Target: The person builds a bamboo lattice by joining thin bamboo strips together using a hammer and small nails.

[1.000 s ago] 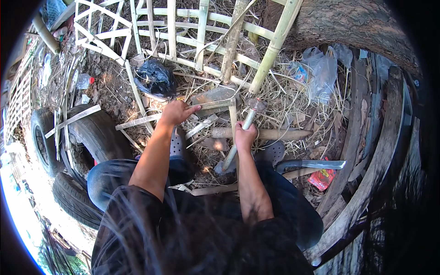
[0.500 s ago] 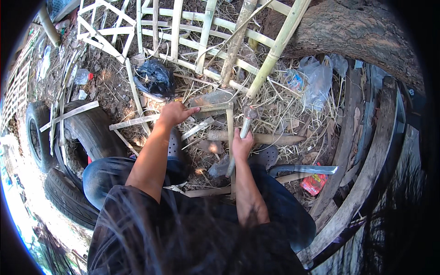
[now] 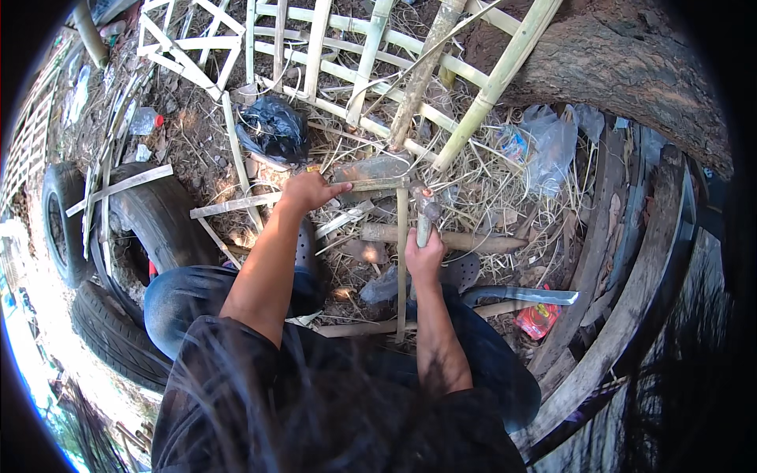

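My left hand [image 3: 307, 191] is closed on a flat bamboo strip [image 3: 236, 206], its thumb lying along the top. That strip meets the upper end of another bamboo strip [image 3: 402, 260], which runs down toward my lap. A greyish block-like piece [image 3: 371, 169] lies just beyond the joint. In my right hand [image 3: 426, 254] is a hammer [image 3: 426, 211], gripped by its pale handle. The hammer's head is just right of the joint, apart from my left hand; its exact height cannot be judged.
A bamboo lattice [image 3: 355, 67] spreads ahead. A machete [image 3: 520, 294] lies by my right knee, near a red packet [image 3: 538, 318]. A round wooden stick [image 3: 481, 240] rests on the straw. Old tires [image 3: 162, 217] sit left; a tree trunk [image 3: 615, 63] is far right.
The hammer has tilted, so its head now points more toward the joint and its handle looks shorter. My left hand keeps its hold on the strip. The whole view has shifted slightly.
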{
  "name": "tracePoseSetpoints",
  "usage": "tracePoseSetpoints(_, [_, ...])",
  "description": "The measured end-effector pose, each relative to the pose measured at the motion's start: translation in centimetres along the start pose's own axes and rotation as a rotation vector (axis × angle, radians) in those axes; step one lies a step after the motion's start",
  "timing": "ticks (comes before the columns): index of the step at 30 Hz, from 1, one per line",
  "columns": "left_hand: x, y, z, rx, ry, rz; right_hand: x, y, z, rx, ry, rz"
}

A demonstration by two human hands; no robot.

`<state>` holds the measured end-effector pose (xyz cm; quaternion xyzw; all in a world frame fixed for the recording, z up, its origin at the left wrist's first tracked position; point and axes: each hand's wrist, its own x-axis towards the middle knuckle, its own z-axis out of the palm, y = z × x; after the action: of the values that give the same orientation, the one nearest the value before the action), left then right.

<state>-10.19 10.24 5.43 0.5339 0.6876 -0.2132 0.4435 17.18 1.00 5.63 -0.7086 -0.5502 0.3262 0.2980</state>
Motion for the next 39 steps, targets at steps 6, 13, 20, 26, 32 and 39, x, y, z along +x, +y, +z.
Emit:
tracePoseSetpoints(6, [-0.2,-0.2,0.1,-0.024,0.025,0.017,0.1,0.1,-0.2,-0.057,-0.127,0.054])
tracePoseSetpoints(13, [0.0,0.0,0.2,0.013,0.009,0.028,0.4,-1.4,-0.6,-0.069,-0.029,-0.079])
tracePoseSetpoints(20, [0.2,-0.3,0.6,0.001,0.016,0.015,0.5,-1.5,-0.7,-0.245,-0.109,-0.078])
tracePoseSetpoints(26, [0.0,0.1,-0.1,0.007,0.008,0.006,0.1,-1.4,-1.2,-0.140,0.033,-0.181])
tracePoseSetpoints(32, [0.0,0.2,-0.4,0.012,0.026,-0.004,1.5,-1.3,-0.9,-0.282,-0.210,0.026])
tracePoseSetpoints(39, [-0.2,0.4,-0.4,-0.027,0.017,-0.007,0.5,-1.2,-1.2,-0.184,-0.059,-0.109])
